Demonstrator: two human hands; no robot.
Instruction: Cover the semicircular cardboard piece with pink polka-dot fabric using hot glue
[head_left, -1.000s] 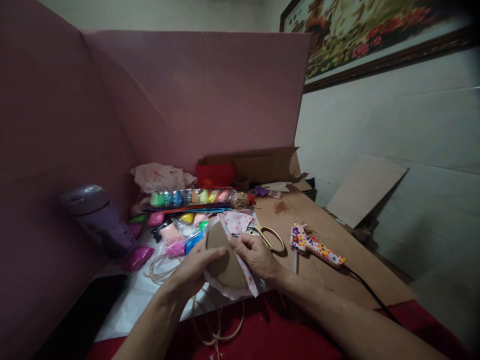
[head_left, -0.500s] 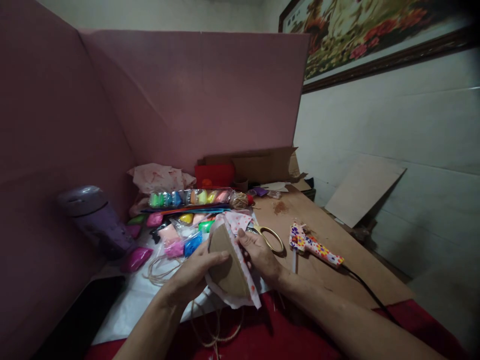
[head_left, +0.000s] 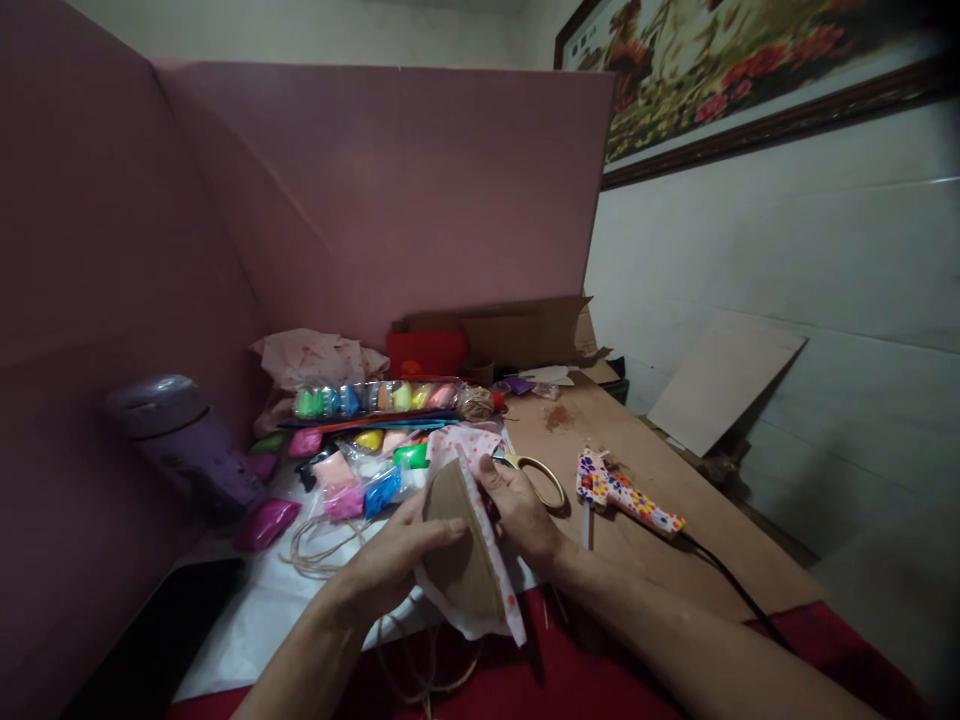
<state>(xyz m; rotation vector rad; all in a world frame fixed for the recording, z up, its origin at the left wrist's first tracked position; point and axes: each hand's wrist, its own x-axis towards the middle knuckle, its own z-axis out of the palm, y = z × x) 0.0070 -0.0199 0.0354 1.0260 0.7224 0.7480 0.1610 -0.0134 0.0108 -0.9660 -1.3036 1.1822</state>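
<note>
A piece of brown cardboard [head_left: 466,560], edged with white fabric dotted in red, is tilted up between my hands. My left hand [head_left: 405,555] grips its left side, the thumb lying across the cardboard face and the fingers behind. On the far right edge my right hand [head_left: 523,510] pinches the folded dotted fabric [head_left: 499,565] against the cardboard; some of its fingers are hidden. Gold-handled scissors [head_left: 546,482] lie just beyond my right hand. A loop of twine [head_left: 319,550] rests left of my left hand.
A flower-patterned glue gun [head_left: 630,492] with a black cord lies on the brown board [head_left: 675,570] at right. Several colourful clay packets [head_left: 341,500] lie at left, near a purple bottle [head_left: 187,450]. A black flat object [head_left: 169,630] is at front left. Cardboard [head_left: 525,335] stands at the back.
The cardboard with its fabric has tipped slightly and its lower end sits a little lower. Both hands keep their hold, having shifted only slightly.
</note>
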